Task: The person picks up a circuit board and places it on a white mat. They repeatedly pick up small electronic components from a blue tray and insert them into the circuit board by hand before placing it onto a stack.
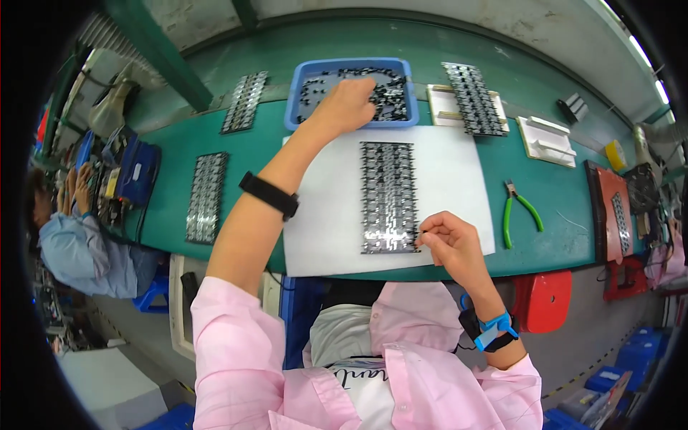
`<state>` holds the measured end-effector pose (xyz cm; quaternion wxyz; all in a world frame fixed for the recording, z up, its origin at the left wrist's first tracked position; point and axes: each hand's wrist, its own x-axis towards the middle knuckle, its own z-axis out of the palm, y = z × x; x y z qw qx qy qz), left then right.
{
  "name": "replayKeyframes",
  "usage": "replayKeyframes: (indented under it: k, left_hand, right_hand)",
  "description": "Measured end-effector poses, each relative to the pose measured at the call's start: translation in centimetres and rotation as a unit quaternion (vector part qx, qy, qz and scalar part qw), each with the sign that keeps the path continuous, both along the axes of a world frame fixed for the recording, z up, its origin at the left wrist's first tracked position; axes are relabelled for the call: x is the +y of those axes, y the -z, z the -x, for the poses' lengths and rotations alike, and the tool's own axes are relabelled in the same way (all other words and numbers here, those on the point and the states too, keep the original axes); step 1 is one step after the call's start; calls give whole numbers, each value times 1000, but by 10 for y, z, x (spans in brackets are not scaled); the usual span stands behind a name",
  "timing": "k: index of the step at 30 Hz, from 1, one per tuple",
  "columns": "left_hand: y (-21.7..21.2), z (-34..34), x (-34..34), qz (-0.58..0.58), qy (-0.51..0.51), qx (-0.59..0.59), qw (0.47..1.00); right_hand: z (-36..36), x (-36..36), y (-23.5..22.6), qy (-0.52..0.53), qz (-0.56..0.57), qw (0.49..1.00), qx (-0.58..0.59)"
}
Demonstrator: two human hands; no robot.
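Note:
A metal-and-black panel (389,193) of many small repeated parts lies upright on a white sheet (322,215) in front of me. At its lower right edge my right hand (451,245) is closed in a pinch on a small black part (421,235). Farther off, my left hand (345,105) reaches over a blue tray (288,115) that holds many loose black and silvery small parts (390,97). Its fingers are curled down into the tray; whatever they grip is hidden beneath the hand.
Similar panels lie on the left (207,197), far left (245,102) and far right (473,99), the last on a white holder (441,107). Another white holder (546,141), green-handled cutters (517,215) and yellow tape (615,154) are rightward. A co-worker (89,247) sits at left.

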<state>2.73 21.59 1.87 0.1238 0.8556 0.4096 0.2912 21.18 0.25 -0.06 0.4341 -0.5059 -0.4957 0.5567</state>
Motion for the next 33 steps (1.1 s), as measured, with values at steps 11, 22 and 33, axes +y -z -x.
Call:
replayKeyframes:
  k: [11,22,33]
  left_hand:
    - [-34,25,-61,90,91,-36,991]
    - [4,73,-168,484,63,-201,849]
    - [32,54,-187,296,-51,-253,920]
  right_hand:
    - [10,13,8,48,-34,995,-86]
    - [9,3,28,-15,-87,988,-125]
    - [-7,10,23,-47,-74,996,-15]
